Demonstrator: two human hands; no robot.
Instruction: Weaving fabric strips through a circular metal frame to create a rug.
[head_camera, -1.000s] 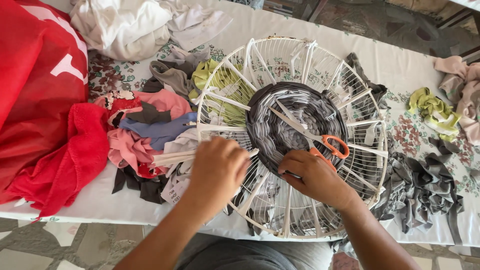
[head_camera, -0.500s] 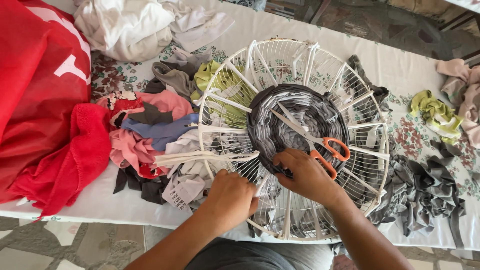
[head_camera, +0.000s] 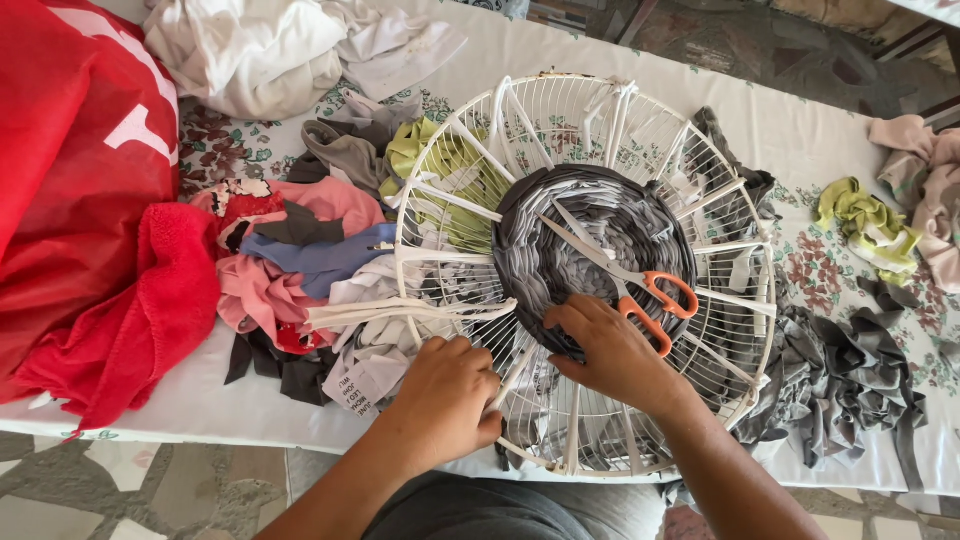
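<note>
A round white wire grille (head_camera: 735, 205) lies flat on the table, with white fabric strips tied across it like spokes. A grey woven fabric disc (head_camera: 600, 225) fills its middle. Orange-handled scissors (head_camera: 640, 285) rest on the disc. My left hand (head_camera: 445, 395) is curled at the grille's near-left rim, gripping a white fabric strip (head_camera: 410, 312). My right hand (head_camera: 610, 350) presses its fingers on the near edge of the grey weave, just below the scissors; whether it pinches a grey strip is hidden.
A pile of pink, blue, grey and green fabric scraps (head_camera: 300, 260) lies left of the grille. Red cloth (head_camera: 90, 230) covers the far left. White cloth (head_camera: 260, 50) sits at the back. Grey strips (head_camera: 850, 370) and green scraps (head_camera: 865, 215) lie on the right.
My left hand has slid down from the grille's left side to its near-left rim. My right hand has stayed at the edge of the grey weave.
</note>
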